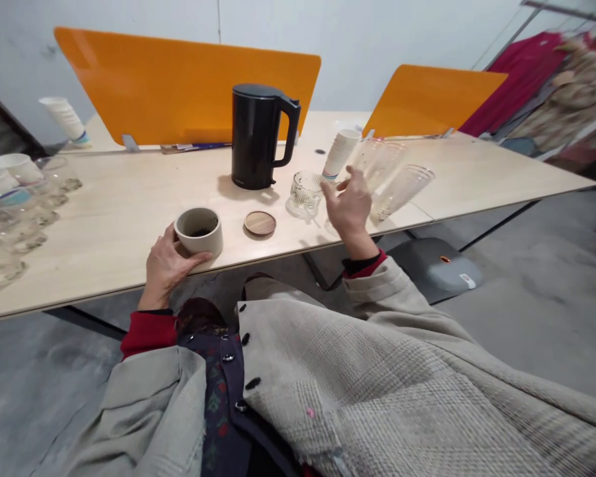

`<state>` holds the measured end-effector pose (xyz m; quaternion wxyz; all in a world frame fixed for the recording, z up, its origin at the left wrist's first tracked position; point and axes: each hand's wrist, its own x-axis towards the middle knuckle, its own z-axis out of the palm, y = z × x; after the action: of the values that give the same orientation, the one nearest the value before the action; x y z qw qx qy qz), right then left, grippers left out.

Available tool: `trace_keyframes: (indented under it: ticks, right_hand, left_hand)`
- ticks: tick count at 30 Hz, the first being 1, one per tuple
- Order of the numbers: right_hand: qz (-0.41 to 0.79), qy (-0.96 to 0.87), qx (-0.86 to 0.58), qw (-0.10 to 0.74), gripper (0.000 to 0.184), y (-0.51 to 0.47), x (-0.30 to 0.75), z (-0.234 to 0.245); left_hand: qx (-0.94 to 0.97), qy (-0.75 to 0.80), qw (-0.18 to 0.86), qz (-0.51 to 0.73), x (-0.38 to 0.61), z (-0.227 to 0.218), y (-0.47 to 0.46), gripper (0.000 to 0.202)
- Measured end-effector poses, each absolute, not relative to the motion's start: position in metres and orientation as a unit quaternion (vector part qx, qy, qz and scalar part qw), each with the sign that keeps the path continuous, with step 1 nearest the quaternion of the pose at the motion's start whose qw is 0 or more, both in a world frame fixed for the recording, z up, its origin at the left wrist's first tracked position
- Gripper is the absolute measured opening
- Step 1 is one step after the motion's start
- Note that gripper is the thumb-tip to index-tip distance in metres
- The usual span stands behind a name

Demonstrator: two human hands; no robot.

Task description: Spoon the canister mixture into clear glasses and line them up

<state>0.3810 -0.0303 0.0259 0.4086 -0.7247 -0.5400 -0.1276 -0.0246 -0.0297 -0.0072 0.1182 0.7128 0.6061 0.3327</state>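
My left hand [171,264] wraps the side of a beige ceramic cup [199,232] at the table's front edge, with something dark inside the cup. A round wooden lid [260,223] lies to its right, and a black electric kettle [255,136] stands behind. My right hand [350,205] is raised with its fingers apart, holding nothing. Just left of those fingers sits a small glass mug [306,192]. Behind my right hand, a white paper cup [341,154] is tilted, and several clear glass tumblers [395,179] lie close by.
The pale wooden table [119,199] has orange divider panels [183,83] along its back. Paper cups [10,169] and glassware [14,232] crowd its left end. Hanging clothes [541,93] fill the back right. A grey object [437,268] sits on the concrete floor beneath the table's right side.
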Motion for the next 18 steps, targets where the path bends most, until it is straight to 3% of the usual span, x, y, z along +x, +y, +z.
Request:
trace_keyframes:
  ticks: [5,10,13,18]
  right_hand:
    - [-0.17,-0.457,-0.819,0.302,0.071,-0.032,0.412,0.069]
    - [-0.134,-0.49,-0.841,0.184,0.047,-0.017,0.403,0.08]
    - [-0.108,-0.512,-0.837,0.162,0.033,-0.007,0.401,0.079]
    - [-0.114,-0.522,-0.828,0.169,0.036,-0.001,0.41,0.077]
  left_hand:
    - [0.716,0.596,0.111,0.346,-0.026,-0.011,-0.028,0.097]
    - [0.717,0.593,0.118,0.347,-0.027,-0.011,-0.027,0.099]
    - [0.717,0.598,0.124,0.336,-0.027,-0.009,-0.028,0.103]
    - [0.717,0.6,0.136,0.329,-0.025,-0.006,-0.031,0.102]
